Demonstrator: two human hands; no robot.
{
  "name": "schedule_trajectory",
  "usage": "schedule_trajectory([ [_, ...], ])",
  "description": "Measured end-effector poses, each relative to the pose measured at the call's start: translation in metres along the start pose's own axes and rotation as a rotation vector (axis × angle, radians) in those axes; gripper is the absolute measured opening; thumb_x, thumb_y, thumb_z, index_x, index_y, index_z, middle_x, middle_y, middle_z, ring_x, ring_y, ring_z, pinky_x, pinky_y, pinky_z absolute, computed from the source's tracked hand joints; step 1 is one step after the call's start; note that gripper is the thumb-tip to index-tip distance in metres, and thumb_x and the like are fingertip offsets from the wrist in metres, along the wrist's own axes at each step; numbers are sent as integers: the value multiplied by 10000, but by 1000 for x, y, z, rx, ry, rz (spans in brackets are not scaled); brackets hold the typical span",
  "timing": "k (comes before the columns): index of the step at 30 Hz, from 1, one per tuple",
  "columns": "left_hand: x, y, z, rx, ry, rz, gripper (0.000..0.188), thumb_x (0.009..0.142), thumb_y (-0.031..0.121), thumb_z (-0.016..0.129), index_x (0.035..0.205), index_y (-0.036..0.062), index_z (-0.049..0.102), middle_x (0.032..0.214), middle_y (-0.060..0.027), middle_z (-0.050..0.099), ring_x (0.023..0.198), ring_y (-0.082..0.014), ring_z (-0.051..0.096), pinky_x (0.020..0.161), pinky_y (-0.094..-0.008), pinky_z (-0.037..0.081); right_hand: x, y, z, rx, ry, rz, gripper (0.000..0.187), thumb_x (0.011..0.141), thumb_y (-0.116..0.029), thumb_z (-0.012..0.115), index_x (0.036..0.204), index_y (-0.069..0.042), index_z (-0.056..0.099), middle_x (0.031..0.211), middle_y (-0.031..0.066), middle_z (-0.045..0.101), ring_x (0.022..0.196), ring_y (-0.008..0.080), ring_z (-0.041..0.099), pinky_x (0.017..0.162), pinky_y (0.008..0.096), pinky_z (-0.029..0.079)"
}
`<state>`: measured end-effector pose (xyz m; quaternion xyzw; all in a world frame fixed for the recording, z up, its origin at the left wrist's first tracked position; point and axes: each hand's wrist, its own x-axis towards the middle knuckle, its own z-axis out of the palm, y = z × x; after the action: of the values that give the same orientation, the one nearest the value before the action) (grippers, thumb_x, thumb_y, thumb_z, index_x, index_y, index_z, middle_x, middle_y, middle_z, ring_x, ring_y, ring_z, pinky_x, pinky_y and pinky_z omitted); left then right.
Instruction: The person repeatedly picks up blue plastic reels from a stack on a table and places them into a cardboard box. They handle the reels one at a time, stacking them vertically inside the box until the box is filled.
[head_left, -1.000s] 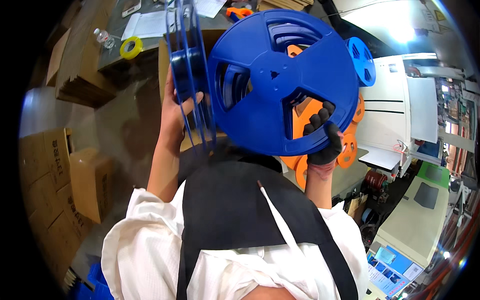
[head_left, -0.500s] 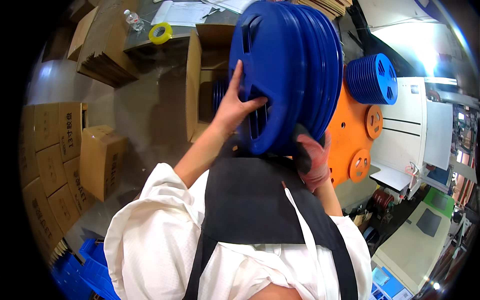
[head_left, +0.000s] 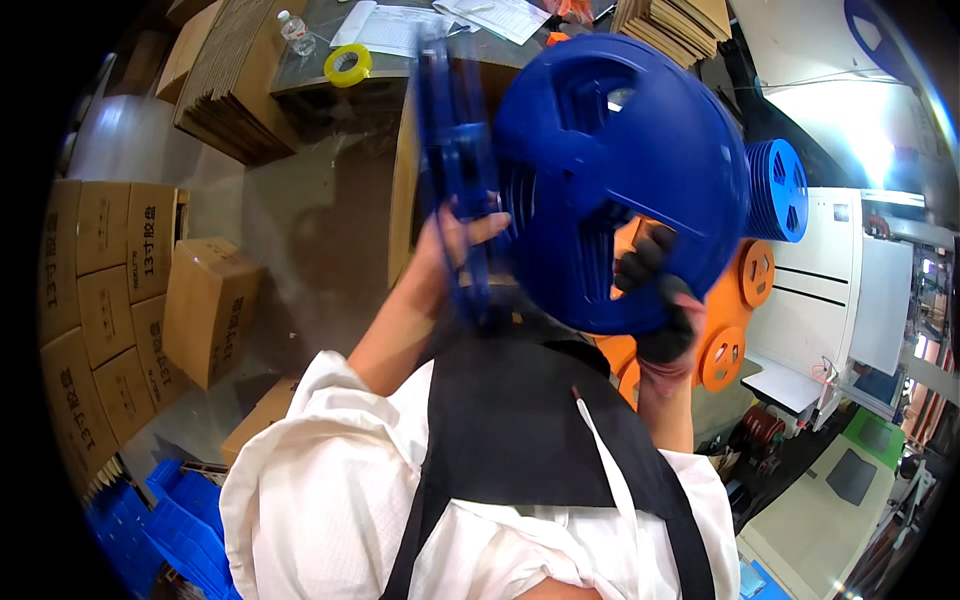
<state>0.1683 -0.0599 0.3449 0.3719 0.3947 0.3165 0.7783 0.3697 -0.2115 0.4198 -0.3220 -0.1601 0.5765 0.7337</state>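
Note:
Two groups of blue plastic reels are in my hands in front of my chest. My left hand (head_left: 450, 245), bare, grips a few blurred reels (head_left: 465, 170) that show nearly edge-on. My right hand (head_left: 660, 310), in a dark and pink glove, has its fingers hooked through a window of a large blue reel (head_left: 680, 170). That reel faces up toward me, and edges of more reels show through its openings. Below and behind the left group is an open cardboard box (head_left: 402, 190), mostly hidden by the reels and my arm.
Orange reels (head_left: 722, 358) lie at the right, with a blue reel stack (head_left: 777, 190) beyond. A table (head_left: 310, 75) ahead holds yellow tape (head_left: 347, 65), a bottle (head_left: 296, 33) and papers (head_left: 385, 28). Stacked cartons (head_left: 105, 300) and blue bins (head_left: 185, 520) stand at left.
The single stack between my hands has parted into two groups. The left one has swung upright to the left; the right one has turned its face toward me. My view has shifted slightly.

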Motion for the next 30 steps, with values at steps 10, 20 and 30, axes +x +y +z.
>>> schedule_trajectory([
  [10, -40, 34, -89, -199, 165, 102, 588, 835, 260, 627, 1307, -22, 419, 1177, -180, 567, 1128, -265, 541, 937, -418, 488, -43, 10, -97, 645, 52, -199, 457, 932, -70, 446, 1373, -35, 333, 1207, 113, 610, 1058, 236, 623, 796, 324, 484],
  [20, -7, -5, -43, -23, 239, -190, 735, 760, 284, 734, 1347, 20, 378, 1146, -163, 596, 1090, -266, 563, 912, -431, 489, -39, 31, -122, 673, 233, -172, 474, 930, -68, 451, 1386, -8, 337, 1240, 110, 587, 1107, 225, 583, 845, 341, 469],
  [30, 40, -68, -18, 250, -2, -324, 963, 727, 25, 722, 1491, 175, 155, 1071, -137, 579, 889, -205, 602, 736, -325, 522, -25, 60, -108, -8, 454, 177, 535, 861, -89, 562, 1352, 17, 379, 1197, 176, 582, 1125, 293, 562, 996, 423, 425],
])
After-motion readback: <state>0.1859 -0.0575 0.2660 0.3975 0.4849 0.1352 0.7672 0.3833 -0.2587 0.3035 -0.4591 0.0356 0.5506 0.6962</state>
